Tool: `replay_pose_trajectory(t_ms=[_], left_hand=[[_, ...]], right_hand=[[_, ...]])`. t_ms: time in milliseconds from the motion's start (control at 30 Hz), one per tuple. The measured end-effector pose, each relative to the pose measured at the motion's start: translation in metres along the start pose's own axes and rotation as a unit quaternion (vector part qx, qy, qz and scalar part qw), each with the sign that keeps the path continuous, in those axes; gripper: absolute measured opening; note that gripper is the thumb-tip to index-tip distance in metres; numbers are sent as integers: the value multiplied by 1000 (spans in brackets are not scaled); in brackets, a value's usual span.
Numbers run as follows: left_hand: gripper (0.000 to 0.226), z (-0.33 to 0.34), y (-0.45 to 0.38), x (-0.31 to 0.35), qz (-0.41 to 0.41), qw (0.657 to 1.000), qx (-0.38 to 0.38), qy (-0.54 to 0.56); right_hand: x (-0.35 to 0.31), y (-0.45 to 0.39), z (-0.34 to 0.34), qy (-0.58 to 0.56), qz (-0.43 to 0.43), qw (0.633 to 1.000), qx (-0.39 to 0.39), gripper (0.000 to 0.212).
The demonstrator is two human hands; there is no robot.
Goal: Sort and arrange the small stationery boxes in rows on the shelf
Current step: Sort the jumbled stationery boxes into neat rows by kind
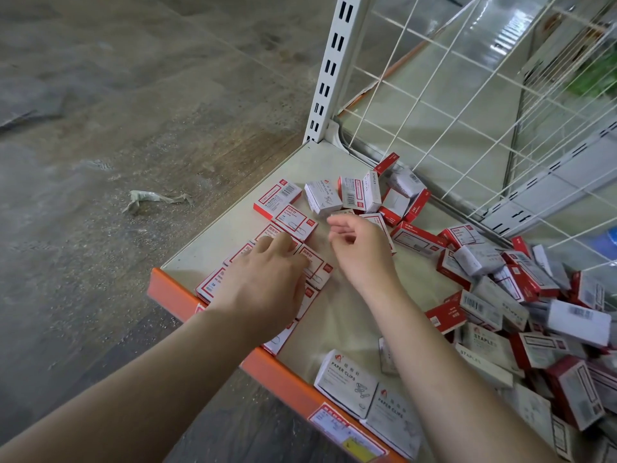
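Observation:
Several red-and-white paper clip boxes (295, 219) lie flat in rows at the left end of the cream shelf (310, 162). My left hand (267, 282) rests palm down on these rows, fingers straight, pressing the boxes. My right hand (360, 248) hovers just to the right of them with loosely curled fingers and holds nothing. Two grey paper clip boxes (347, 379) lie side by side at the shelf's front edge. A jumbled heap of red and grey staple boxes (521, 302) fills the right side.
An orange price strip (280, 372) with a label runs along the shelf's front edge. A white slotted upright (330, 68) and a wire grid back panel (467, 111) bound the shelf. A crumpled scrap (150, 198) lies on the floor to the left.

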State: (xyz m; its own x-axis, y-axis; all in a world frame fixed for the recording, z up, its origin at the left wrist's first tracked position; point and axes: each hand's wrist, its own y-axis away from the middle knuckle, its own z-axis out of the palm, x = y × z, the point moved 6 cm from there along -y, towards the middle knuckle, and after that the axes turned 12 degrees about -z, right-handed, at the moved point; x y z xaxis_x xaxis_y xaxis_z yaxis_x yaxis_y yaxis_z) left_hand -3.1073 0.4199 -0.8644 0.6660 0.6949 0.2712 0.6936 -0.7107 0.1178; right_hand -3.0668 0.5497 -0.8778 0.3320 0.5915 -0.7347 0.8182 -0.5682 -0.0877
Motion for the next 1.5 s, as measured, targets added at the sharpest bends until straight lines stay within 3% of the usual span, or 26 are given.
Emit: replay_pose_trajectory(t_ms=[333,700,1000,1200,1500], left_hand=[[35,-1,-2,10,8,1000,-2,-26],[29,-6,-17,3,11,1000,-2,27],[28,-8,-20,2,6,999,0,39],[32,-4,-13,4,10,1000,-16,21],[45,-2,9,9,-14,999,-21,43]], right_hand=[[26,7,-31,30,32,998,53,27],[10,-32,-6,85,4,996,39,43],[14,-46,5,122,17,991,51,35],[12,-44,2,69,9,992,106,35],[6,0,-27,51,-10,994,91,38]])
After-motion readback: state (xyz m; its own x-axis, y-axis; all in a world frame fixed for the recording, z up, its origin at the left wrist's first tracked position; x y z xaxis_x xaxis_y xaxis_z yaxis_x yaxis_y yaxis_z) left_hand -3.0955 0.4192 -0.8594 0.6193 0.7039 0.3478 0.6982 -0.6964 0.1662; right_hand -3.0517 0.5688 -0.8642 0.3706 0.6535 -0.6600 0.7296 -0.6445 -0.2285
